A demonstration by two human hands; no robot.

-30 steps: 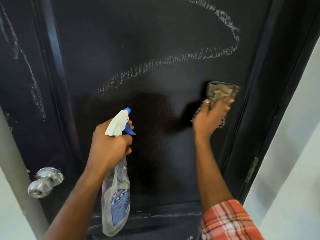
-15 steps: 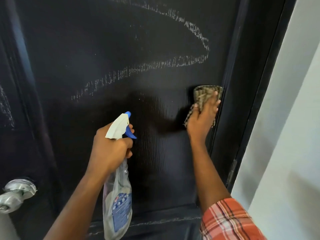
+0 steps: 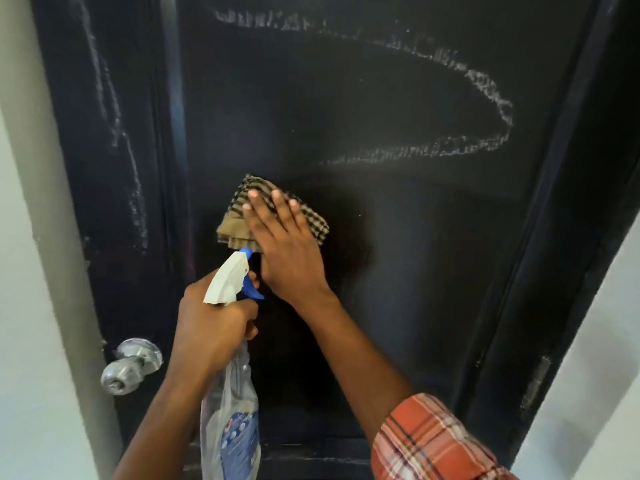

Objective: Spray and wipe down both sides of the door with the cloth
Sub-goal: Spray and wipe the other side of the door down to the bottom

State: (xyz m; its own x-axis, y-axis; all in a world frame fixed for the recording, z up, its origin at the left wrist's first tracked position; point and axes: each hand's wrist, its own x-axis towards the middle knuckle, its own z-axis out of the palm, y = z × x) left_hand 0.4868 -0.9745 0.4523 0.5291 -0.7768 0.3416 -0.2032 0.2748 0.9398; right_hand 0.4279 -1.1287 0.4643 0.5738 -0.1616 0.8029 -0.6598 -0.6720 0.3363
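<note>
Right hand (image 3: 287, 244), fingers flat, presses the checked cloth (image 3: 242, 220) against the black door (image 3: 415, 254); left hand (image 3: 211, 323) grips the spray bottle (image 3: 230, 420) just below.

Lower edge crops spray bottle (image 3: 230, 431); right hand (image 3: 289, 251) covers part of cloth (image 3: 237, 216).

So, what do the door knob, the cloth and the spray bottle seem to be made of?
Door knob: likely polished metal, bright reflections.
Cloth: woven fabric, checked pattern, soft folds.
Spray bottle: seemingly clear plastic, see-through body, white and blue head.
</note>
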